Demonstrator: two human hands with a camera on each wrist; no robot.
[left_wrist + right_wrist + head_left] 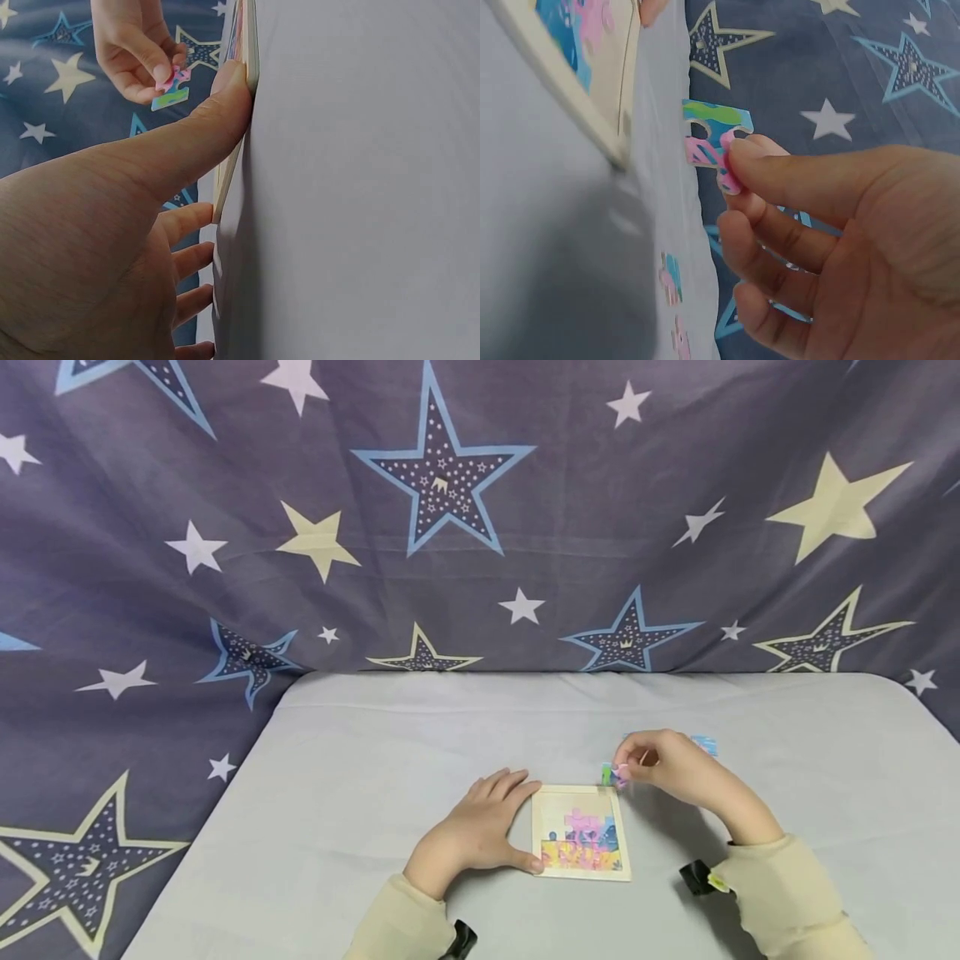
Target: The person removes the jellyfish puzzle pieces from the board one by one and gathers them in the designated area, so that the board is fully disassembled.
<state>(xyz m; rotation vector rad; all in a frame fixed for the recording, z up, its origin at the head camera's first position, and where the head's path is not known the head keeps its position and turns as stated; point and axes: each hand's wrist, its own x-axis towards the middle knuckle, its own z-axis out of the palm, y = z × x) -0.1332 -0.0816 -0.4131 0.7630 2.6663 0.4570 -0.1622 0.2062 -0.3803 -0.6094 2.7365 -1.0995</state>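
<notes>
A jigsaw piece point(709, 142) with green, blue and pink print is pinched between the thumb and fingertips of my right hand point(678, 768). It is held up over the top right corner of a pale wooden puzzle tray point(626, 864). Joined pieces point(581, 856) in yellow, pink and blue fill the tray's lower part, while its upper part shows bare board. My left hand point(480, 831) spreads along the tray's left side, thumb point(221, 94) at the near corner and a fingertip at the far one. No piece is in this hand.
Beyond the right hand lies a loose blue piece point(705, 745), partly screened by the hand. In the right wrist view, two loose pieces, one blue and pink point(671, 277) and one pink point(681, 337), lie on the grey table cover point(337, 777). A star-patterned cloth point(450, 585) hangs behind.
</notes>
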